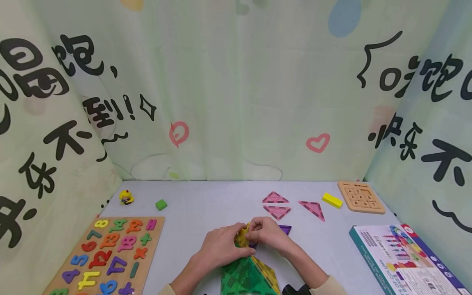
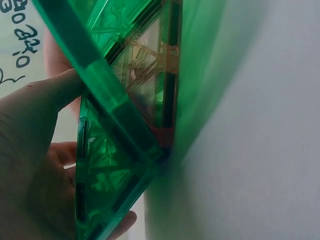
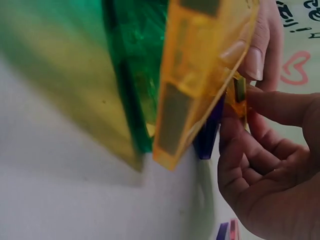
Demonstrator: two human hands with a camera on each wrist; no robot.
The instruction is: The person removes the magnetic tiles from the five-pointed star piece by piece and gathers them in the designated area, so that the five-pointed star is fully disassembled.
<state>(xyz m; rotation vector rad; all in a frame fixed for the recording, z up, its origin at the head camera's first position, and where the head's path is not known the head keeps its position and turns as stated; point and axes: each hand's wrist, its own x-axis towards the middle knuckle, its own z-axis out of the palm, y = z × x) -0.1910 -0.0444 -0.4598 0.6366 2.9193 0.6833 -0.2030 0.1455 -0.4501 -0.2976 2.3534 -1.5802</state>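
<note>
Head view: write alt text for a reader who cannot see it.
Two hands, left hand and right hand, pinch a yellow tile atop a green magnetic-tile pyramid on a grey table. Pink triangle tiles lie behind; a number puzzle board sits at left.

Head high; wrists close (blurred), sharing tiles (image 1: 248, 273).

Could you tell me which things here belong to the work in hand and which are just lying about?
In hand: left hand and right hand grip the yellow tile atop the green tile pyramid; purple tile alongside.
Lying about: pink triangles, number puzzle board, sliding puzzle, box.
</note>
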